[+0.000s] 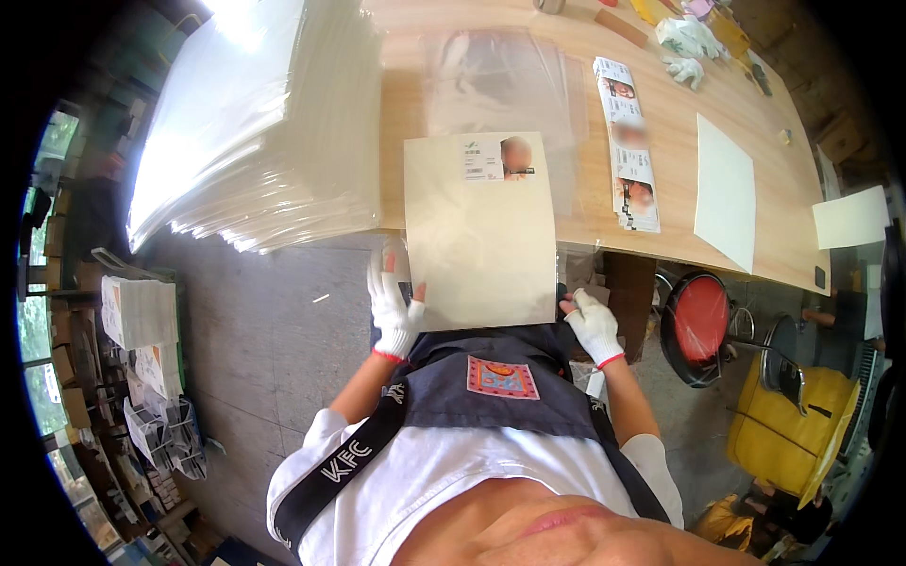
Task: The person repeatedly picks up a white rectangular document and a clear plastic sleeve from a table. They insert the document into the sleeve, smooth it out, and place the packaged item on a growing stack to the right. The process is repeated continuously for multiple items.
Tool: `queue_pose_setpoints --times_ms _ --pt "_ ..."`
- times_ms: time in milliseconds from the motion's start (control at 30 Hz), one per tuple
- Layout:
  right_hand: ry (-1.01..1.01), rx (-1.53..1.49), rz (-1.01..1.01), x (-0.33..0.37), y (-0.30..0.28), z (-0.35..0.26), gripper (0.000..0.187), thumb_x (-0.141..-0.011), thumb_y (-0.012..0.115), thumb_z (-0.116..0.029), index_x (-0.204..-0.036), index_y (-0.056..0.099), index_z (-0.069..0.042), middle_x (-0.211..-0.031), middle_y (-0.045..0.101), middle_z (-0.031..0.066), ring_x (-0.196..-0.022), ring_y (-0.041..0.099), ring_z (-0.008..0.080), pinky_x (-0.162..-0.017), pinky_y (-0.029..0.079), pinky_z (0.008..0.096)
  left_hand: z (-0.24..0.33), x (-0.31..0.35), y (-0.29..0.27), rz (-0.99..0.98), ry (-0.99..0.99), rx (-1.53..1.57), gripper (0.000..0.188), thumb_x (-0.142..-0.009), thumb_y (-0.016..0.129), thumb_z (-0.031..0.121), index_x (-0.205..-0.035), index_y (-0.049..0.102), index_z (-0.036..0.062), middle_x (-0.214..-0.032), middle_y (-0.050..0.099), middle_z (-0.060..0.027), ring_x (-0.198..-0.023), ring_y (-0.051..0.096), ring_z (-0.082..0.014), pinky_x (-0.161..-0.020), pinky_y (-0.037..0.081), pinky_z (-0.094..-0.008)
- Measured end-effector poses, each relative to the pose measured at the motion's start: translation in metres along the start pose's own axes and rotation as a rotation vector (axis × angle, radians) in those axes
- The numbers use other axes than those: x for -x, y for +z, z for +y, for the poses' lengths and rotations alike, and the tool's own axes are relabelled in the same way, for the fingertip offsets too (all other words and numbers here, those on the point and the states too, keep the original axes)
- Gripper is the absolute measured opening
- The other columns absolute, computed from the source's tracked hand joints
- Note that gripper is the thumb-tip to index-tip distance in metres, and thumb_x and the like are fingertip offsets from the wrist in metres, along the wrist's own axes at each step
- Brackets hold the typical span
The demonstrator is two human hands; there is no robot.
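A cream board (479, 241) lies in front of me, its near edge overhanging the table toward my apron. Near its top sits a printed label (486, 158) with a picture. My left hand (394, 309), in a white glove with bare fingertips, is open beside the board's lower left edge, thumb close to it. On the other side, my right hand (595, 325), gloved alike, has loosely bent fingers just off the lower right edge; I see nothing gripped in them. Clear plastic sleeves (500, 80) lie flat beyond and partly under the board.
At left stands a tall stack of glossy plastic sleeves (255, 123). Printed label strips (630, 151) and a white sheet (725, 193) lie on the table (675, 141) to the right. Gloves (684, 71) rest farther back. A red stool (700, 316) and yellow bag (793, 429) stand at right.
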State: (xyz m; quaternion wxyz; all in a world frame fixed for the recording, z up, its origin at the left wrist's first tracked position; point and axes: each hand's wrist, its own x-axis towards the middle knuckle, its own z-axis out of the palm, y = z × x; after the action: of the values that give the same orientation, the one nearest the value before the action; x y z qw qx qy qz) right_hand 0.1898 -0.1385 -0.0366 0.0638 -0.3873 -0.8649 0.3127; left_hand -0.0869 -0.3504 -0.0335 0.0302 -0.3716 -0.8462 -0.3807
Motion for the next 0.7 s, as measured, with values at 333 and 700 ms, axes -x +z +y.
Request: queue_pose_setpoints --times_ms 333,700 --pt "0.349 -1.022 -0.336 0.004 0.001 -0.044 0.013 -0.089 0.05 -0.015 -0.077 0.052 -0.011 -0.051 0.048 -0.002 -0.039 0.046 0.0062 -0.037 0.034 0.0207 0.068 -0.068 -0.089 -0.42 -0.242 0.691 0.037 -0.079 0.062 0.006 -0.114 0.051 -0.0005 -0.085 0.057 -0.0079 -0.08 0.052 -0.0135 -0.075 0.044 -0.0278" --pt "-0.278 -1.066 -0.199 -0.105 -0.08 -0.21 0.027 -0.091 0.057 -0.03 -0.076 0.052 -0.008 -0.055 0.048 -0.002 -0.042 0.044 0.006 -0.038 0.032 0.0207 0.122 -0.141 -0.278 0.098 0.178 0.343 0.046 -0.083 0.055 0.005 -0.126 0.045 -0.0071 -0.111 0.057 -0.0088 -0.101 0.055 -0.0155 -0.09 0.04 -0.0256"
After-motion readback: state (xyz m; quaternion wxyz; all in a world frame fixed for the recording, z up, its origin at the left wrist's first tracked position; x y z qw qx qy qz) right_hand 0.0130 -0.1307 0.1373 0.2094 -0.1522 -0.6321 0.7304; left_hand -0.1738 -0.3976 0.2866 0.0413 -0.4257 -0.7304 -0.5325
